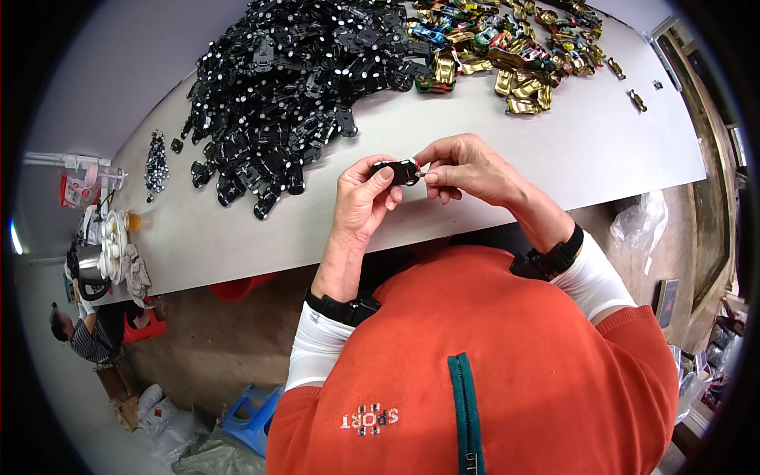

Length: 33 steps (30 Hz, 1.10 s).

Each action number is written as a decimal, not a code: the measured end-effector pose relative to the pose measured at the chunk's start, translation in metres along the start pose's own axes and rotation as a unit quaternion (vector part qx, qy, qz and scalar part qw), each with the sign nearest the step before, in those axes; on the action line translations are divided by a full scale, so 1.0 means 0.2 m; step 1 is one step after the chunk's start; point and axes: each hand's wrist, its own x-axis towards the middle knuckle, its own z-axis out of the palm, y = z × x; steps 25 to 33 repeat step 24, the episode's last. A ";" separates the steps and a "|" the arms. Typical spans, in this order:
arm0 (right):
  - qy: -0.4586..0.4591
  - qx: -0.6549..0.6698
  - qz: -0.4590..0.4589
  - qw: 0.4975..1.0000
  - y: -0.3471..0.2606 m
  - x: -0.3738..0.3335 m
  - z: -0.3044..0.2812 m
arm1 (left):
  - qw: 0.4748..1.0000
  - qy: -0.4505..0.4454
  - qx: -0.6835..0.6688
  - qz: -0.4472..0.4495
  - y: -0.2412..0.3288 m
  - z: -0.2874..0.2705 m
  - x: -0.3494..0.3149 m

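Between the thumb and fingers of my left hand [359,198] is a black toy car base [393,172] with small wheels, held level above the table's near part. The thumb lies across its left end. My right hand [467,174] comes in from the right, thumb and forefinger pinched together at the base's right end. Some tiny piece shows at those fingertips, too small to name. A bit of red is visible at that same end. Beyond my hands rises a big heap of black toy car bases [277,87].
To the heap's right lie gold and coloured toy car bodies [522,59] on the white table [491,127]. Small wheels [156,165] form a little pile at left. Cups and a metal pot [93,264] stand at the far left end. Another person [91,339] sits beyond it.
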 end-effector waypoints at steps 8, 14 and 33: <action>0.028 -0.047 -0.055 0.997 0.05 0.04 0.00 | 0.997 0.028 0.059 0.042 -0.01 0.04 0.00; 0.101 -0.018 -0.069 0.992 0.13 0.09 0.02 | 0.981 0.111 0.142 0.071 -0.01 0.11 0.01; -0.005 0.092 -0.017 0.996 0.11 0.04 -0.07 | 0.996 0.050 0.065 -0.023 -0.03 0.01 0.03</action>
